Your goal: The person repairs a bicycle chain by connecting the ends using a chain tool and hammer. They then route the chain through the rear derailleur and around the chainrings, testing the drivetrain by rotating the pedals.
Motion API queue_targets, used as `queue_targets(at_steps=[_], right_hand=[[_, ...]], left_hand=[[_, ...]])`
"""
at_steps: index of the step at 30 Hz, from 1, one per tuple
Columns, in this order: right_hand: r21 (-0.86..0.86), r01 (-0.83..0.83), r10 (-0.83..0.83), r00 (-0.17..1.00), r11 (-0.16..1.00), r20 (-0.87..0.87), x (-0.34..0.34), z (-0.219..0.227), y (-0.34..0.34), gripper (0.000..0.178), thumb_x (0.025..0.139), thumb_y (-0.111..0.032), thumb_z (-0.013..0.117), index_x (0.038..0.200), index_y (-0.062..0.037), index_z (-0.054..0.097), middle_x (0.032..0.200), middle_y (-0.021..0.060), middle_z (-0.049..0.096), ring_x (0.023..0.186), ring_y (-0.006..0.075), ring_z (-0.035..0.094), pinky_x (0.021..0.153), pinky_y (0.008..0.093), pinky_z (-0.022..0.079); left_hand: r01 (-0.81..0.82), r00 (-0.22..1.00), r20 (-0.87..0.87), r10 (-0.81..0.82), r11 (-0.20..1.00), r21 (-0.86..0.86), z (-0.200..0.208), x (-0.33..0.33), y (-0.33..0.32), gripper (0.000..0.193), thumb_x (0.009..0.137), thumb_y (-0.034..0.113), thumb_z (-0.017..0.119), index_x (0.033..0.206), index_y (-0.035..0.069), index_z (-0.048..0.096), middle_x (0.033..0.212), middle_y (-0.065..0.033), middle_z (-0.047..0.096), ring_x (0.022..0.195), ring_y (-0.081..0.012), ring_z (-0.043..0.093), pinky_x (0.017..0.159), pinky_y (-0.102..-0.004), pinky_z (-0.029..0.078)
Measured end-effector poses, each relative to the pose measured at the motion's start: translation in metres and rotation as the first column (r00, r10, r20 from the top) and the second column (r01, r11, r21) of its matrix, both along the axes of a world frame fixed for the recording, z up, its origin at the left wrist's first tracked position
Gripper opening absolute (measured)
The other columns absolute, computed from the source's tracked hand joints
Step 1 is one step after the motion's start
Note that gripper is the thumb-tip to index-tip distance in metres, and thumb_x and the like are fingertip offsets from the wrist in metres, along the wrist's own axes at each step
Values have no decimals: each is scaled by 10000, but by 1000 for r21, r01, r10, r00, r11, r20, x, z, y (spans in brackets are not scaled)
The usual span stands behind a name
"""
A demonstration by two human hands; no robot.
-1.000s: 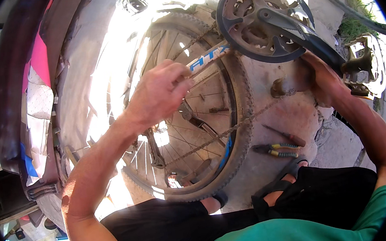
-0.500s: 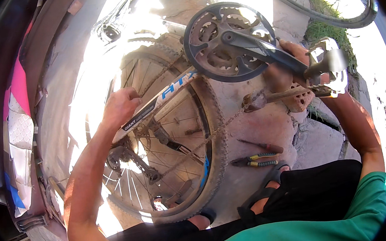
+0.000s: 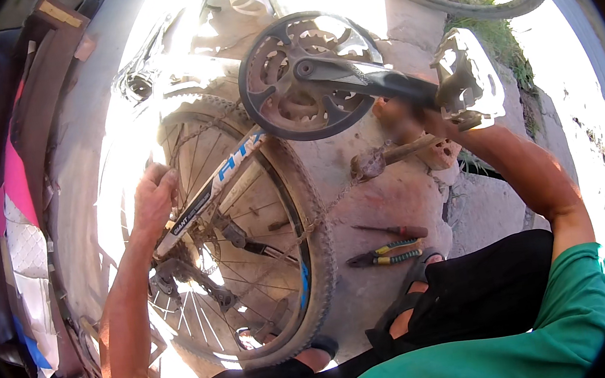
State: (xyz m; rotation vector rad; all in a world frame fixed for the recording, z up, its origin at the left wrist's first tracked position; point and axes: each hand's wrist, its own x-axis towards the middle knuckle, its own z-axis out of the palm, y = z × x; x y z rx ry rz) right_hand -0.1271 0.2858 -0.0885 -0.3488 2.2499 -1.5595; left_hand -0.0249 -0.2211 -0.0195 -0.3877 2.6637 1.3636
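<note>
A bicycle's white frame tube (image 3: 216, 180) with blue lettering crosses its rear wheel (image 3: 318, 262), with a black-ringed crankset (image 3: 304, 68) at the tube's upper end. My left hand (image 3: 152, 195), fingers curled in, is beside the tube near the wheel's left side; I cannot make out what, if anything, is in it. Behind the crank arm (image 3: 372, 78) and just below it is my right hand (image 3: 401, 122), blurred and partly hidden, close to the pale pedal (image 3: 468, 80). Beneath, a brown rod (image 3: 406, 151) ends in a dark lump. The chain (image 3: 324, 213) hangs loosely across the wheel.
On the ground right of the wheel lie pliers (image 3: 385, 256) with green-and-yellow handles and a screwdriver (image 3: 393, 231). A holed brick (image 3: 442, 154) sits under my right forearm. Another wheel (image 3: 513, 7) is at the far right, and dark furniture (image 3: 19, 124) lines the left.
The view has shifted, carrying most things leftward. The crank arm lies flatter and its pedal sits higher. My right hand has come in from beside the pedal to below the crank arm.
</note>
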Motion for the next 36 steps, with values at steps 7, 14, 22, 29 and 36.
queue_targets(at_steps=[7, 14, 22, 29, 36], right_hand=[[-302, 382, -191, 840, 873, 509, 51, 63, -46, 210, 1004, -235, 508, 852, -92, 536, 721, -26, 457, 636, 89, 445, 566, 259, 378], [-313, 544, -315, 770, 778, 555, 29, 76, -23, 230, 1006, -194, 511, 803, -86, 504, 659, -47, 366, 577, 67, 347, 525, 234, 329], [-321, 519, -258, 762, 792, 595, 11, 81, -36, 250, 1018, -206, 517, 812, -64, 519, 639, -60, 355, 552, 55, 323, 503, 222, 304], [-358, 410, -127, 787, 839, 604, 13, 77, -41, 267, 1017, -248, 518, 820, -68, 525, 612, -52, 386, 536, 82, 385, 516, 240, 343], [-193, 322, -158, 801, 927, 577, 18, 78, -50, 290, 1008, -284, 500, 809, -79, 546, 616, -49, 420, 575, 90, 465, 503, 270, 343]], left_hand=[[47, 999, -8, -46, 991, 127, 0, 2, 3, 167, 964, 169, 594, 952, 6, 624, 715, -7, 555, 597, -74, 487, 536, -253, 408], [9, 1000, 11, -14, 941, 337, -12, -37, -5, 187, 982, 280, 574, 895, 118, 604, 678, 57, 469, 582, -58, 382, 536, -222, 312], [17, 998, -68, -15, 999, 30, -22, -85, 20, 280, 953, 331, 609, 885, 64, 652, 693, 43, 548, 636, -77, 467, 584, -246, 401], [240, 966, -42, -254, 948, -209, -17, -87, 51, 259, 924, 224, 632, 1012, -17, 673, 883, -115, 701, 834, -179, 640, 765, -324, 491], [235, 969, -31, -244, 957, -169, -19, -85, 47, 268, 931, 230, 640, 997, -27, 678, 855, -103, 696, 811, -150, 621, 754, -307, 483]])
